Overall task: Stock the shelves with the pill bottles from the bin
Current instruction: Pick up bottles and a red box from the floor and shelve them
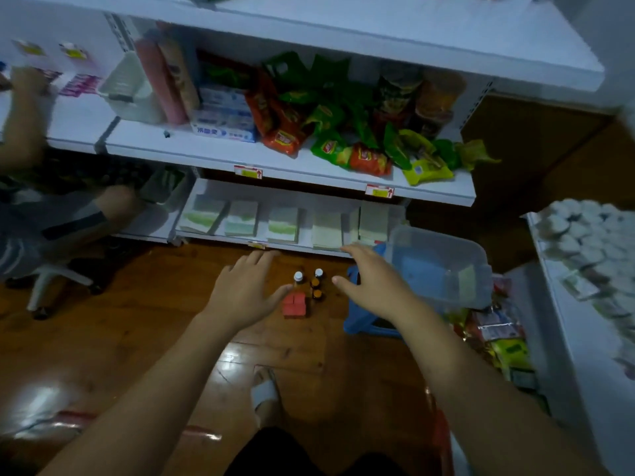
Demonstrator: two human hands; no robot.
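Three small amber pill bottles (316,283) stand on the wooden floor beside a red box (294,305), two of them with white caps. My left hand (245,290) hovers just left of them, fingers spread and holding nothing. My right hand (369,278) hovers just right of them, also spread and holding nothing. A clear plastic bin (443,266) sits tilted on a blue stool (364,321) behind my right hand. The white shelves (220,151) rise in front of me.
The middle shelf holds snack bags (336,139), boxes and a white basket (127,87); the bottom shelf holds green-and-white packs (283,225). Another person sits at the left on a white swivel chair (51,280). More packets lie on the floor at the right, beside another white shelf unit (591,255).
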